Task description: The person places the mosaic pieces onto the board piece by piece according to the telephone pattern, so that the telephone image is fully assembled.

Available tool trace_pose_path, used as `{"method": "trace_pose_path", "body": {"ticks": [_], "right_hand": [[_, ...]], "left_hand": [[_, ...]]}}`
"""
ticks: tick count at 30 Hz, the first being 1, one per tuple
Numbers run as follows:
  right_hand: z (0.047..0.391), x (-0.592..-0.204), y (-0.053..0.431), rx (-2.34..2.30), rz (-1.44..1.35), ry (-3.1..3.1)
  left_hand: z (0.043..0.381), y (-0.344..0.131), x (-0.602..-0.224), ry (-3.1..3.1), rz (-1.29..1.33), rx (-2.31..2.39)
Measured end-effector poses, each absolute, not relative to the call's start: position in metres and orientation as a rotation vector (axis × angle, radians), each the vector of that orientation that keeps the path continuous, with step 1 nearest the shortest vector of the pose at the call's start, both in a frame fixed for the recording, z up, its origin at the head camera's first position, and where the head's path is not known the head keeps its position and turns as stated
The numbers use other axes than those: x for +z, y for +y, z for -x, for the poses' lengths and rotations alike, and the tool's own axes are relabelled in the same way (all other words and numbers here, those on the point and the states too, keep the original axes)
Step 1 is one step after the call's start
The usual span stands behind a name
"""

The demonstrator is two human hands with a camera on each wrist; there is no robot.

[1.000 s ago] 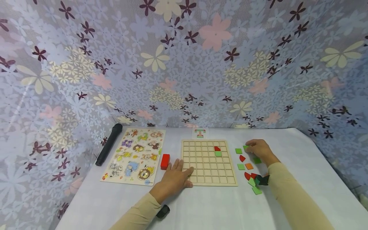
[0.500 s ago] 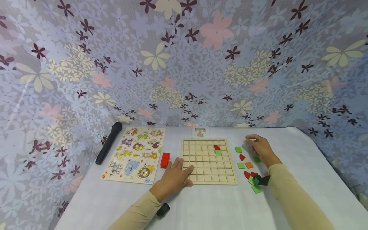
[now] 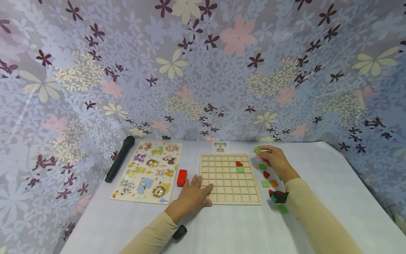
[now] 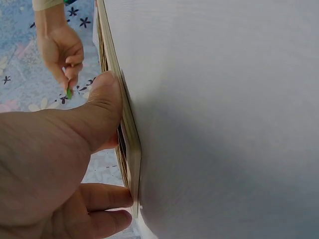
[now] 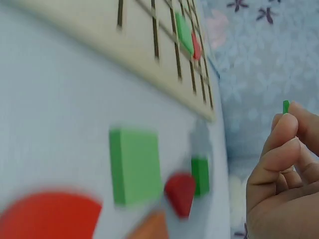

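Note:
My right hand (image 3: pixel 276 160) pinches a green square tile (image 3: pixel 257 150) between thumb and fingers, raised above the table beside the board's far right corner. In the right wrist view the fingertips show only the tile's edge. My left hand (image 3: pixel 192 195) rests with spread fingers on the near left corner of the wooden grid board (image 3: pixel 228 202); the left wrist view shows its thumb on the board's edge. A red quarter-circle tile (image 3: pixel 239 164) and a green square tile (image 3: pixel 240 169) lie in neighbouring cells of the grid, toward its far right.
Loose green tiles, an orange square (image 3: pixel 274 183) and red quarter-circles (image 3: pixel 266 174) lie right of the board, some behind the right wrist. A pattern card (image 3: pixel 220 146) lies behind the board. Leftward are a red block (image 3: pixel 182 178), an animal puzzle (image 3: pixel 149 173) and a black microphone (image 3: pixel 120 159).
My right hand has picked the green tile up from among the loose tiles and carried it left, toward the board. The left hand stays in place.

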State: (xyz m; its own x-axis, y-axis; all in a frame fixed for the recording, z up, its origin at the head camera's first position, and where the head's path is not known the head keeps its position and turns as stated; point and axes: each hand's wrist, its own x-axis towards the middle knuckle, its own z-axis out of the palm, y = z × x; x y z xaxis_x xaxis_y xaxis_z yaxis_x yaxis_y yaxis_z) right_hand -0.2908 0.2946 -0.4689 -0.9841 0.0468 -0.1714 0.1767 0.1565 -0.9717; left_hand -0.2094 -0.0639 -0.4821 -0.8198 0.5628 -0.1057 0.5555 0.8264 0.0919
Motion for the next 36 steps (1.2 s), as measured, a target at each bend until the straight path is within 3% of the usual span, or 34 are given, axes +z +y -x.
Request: {"method": "trace_pose_path", "body": {"ticks": [16, 36], "right_hand": [[0.311, -0.487, 0.24, -1.762, -0.031, 2.334], [0.319, -0.492, 0.219, -1.24, 0.147, 2.634]], "left_hand": [[0.209, -0.068, -0.488, 2.906, -0.917, 0.108], [0.21, -0.064, -0.487, 2.892, -0.886, 0.055]]}}
